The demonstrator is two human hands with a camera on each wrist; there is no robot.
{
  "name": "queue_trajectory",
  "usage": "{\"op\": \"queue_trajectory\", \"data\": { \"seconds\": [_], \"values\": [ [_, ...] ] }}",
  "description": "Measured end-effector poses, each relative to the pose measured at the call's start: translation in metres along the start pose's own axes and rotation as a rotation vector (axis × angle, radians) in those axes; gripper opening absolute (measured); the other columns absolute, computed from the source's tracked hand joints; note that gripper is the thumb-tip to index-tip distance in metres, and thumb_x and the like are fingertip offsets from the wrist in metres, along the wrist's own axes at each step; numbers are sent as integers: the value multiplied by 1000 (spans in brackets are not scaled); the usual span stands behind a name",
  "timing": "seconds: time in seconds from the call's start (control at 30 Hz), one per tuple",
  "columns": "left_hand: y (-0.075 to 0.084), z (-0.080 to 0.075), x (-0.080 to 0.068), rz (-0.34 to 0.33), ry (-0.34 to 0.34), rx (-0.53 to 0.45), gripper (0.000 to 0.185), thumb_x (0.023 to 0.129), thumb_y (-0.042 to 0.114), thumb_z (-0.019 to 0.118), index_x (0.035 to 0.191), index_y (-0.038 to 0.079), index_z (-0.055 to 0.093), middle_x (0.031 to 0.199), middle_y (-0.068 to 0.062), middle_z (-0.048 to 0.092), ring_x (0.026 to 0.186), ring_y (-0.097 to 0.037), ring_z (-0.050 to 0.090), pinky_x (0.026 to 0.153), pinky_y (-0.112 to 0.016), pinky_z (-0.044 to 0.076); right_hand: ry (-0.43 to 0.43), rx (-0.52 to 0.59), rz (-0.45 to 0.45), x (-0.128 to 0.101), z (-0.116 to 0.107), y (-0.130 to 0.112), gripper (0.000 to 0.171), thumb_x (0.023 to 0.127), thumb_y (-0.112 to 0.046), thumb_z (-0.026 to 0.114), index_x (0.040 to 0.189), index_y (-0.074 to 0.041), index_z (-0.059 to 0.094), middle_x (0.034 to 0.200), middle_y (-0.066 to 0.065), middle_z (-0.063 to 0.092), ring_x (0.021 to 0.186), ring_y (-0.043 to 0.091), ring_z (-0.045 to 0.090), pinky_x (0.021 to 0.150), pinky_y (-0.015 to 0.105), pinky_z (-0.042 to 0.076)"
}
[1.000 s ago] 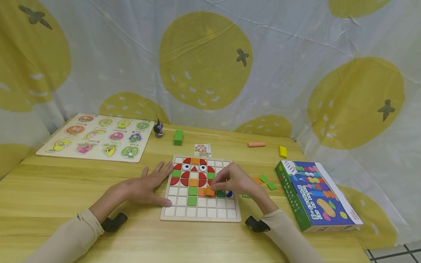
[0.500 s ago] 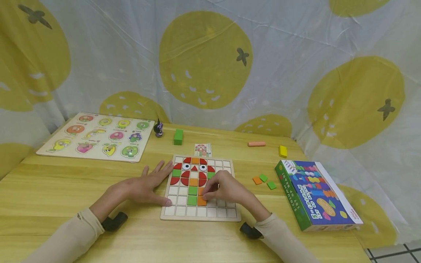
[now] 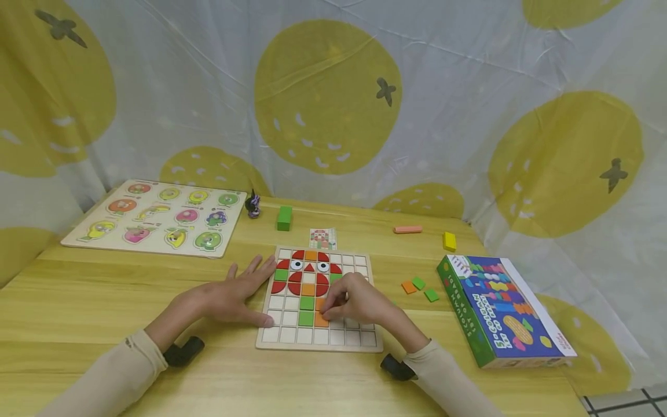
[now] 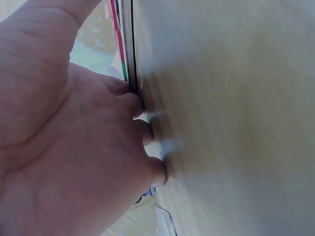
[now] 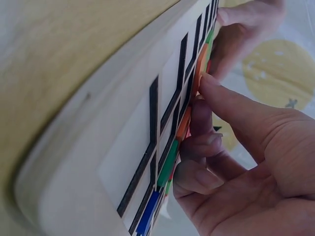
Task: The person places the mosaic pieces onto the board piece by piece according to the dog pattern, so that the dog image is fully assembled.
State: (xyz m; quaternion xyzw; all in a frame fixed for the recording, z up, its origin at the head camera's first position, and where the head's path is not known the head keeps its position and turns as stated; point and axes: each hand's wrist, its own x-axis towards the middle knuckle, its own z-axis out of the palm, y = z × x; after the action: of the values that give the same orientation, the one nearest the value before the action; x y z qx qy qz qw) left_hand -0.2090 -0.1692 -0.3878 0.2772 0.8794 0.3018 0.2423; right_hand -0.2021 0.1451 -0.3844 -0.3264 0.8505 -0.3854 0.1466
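In the head view, my left hand (image 3: 234,298) lies with fingers spread at the left edge of the wooden grid board (image 3: 278,335), its thumb on the board's rim. My right hand (image 3: 359,301) bends over the board, thumb and fingertips at an orange square tile (image 3: 321,319) right of a green tile (image 3: 306,318). Close up in the right wrist view, the thumb touches that orange tile (image 5: 201,64). Another orange tile (image 5: 183,124), a dark green tile (image 5: 169,163) and a blue piece (image 5: 147,215) lie in the grid. Red pieces (image 3: 294,288) and round eyes form a face higher up.
Loose orange (image 3: 409,287) and green tiles (image 3: 431,295) lie right of the board. Beyond them stands a bead-set box (image 3: 513,313). A pattern card (image 3: 323,238), green block (image 3: 284,218), small figurine (image 3: 253,204), pink stick (image 3: 407,230), yellow block (image 3: 449,241) and fruit puzzle (image 3: 156,217) sit farther back.
My right hand has carried the orange tile left and nearer me, into a cell beside the lower green tile. The left hand has stayed in place.
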Motion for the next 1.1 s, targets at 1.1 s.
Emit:
{"op": "queue_trajectory", "data": {
  "seconds": [1.1],
  "values": [
    [-2,-1,1,-3,-9,48,122,94,55,80,173,3,3,180,-22,-6,164,-48,-13,124,-76,-13,147,-93,167,-60,-111,83,27,89,0,86,115,6,80,108,20,79,85,23,65,73,27,56]
  ]
}}
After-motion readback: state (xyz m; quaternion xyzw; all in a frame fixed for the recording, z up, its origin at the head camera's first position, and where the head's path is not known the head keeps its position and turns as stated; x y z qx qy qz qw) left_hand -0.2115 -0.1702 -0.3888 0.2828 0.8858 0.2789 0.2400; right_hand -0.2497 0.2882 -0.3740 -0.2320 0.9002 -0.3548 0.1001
